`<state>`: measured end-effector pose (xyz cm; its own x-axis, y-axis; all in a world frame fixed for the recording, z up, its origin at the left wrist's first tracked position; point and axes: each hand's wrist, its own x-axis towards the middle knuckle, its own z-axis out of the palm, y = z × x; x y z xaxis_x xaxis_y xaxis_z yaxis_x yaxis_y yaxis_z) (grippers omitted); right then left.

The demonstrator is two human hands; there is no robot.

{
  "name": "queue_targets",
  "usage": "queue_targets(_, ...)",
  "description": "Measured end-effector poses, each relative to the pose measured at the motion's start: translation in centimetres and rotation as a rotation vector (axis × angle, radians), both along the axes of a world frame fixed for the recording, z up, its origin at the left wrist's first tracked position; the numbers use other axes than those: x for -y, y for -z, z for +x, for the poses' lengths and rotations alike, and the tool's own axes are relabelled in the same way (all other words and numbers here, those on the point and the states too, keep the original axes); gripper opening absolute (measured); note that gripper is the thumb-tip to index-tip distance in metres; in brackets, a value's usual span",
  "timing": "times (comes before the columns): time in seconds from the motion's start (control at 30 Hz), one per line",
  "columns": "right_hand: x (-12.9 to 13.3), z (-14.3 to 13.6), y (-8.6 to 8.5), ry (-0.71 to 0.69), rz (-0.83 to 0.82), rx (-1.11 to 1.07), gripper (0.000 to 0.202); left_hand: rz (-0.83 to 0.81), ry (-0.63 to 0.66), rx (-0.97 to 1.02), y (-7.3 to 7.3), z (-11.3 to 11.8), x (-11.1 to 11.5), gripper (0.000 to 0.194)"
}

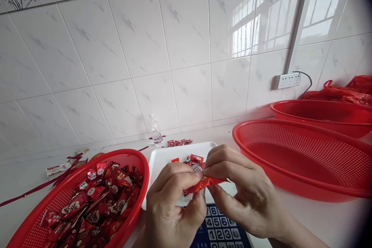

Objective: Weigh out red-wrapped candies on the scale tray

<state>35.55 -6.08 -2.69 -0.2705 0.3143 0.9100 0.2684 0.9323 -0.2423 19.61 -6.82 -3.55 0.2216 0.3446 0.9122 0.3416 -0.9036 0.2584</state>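
Note:
Both hands meet over the white scale tray (158,162), in front of the scale's blue keypad (200,236). Between the thumb and fingers of my left hand (177,197) is one end of a red packet (205,183). My right hand (244,190) pinches the same packet along its upper right part. Beyond my fingers, several small red wrapped pieces (197,158) lie on the tray, partly hidden by the hands. To the left stands a red basket (143,162) filled with red wrapped packets (95,217).
A large red perforated basket (302,147) is at the right, with another red basket (319,112) and red bags (337,93) behind it. A clear bottle (156,131) stands by the tiled wall. Small packets (179,143) lie behind the tray; a dark red ribbon (35,190) lies left.

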Motion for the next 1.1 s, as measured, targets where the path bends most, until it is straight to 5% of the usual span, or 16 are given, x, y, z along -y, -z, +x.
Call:
queue_targets(0.43, 0.82, 0.14, -0.2, -0.102, -0.174, -0.046, 0.014, -0.318, 0.269, 0.232, 0.05, 0.15, 0.55, 0.012)
queue_targets(1.1, 0.89, 0.06, -0.31, -0.149, -0.179, -0.054, 0.016, -0.305, 0.303, 0.24, -0.21, -0.27, 0.74, 0.012)
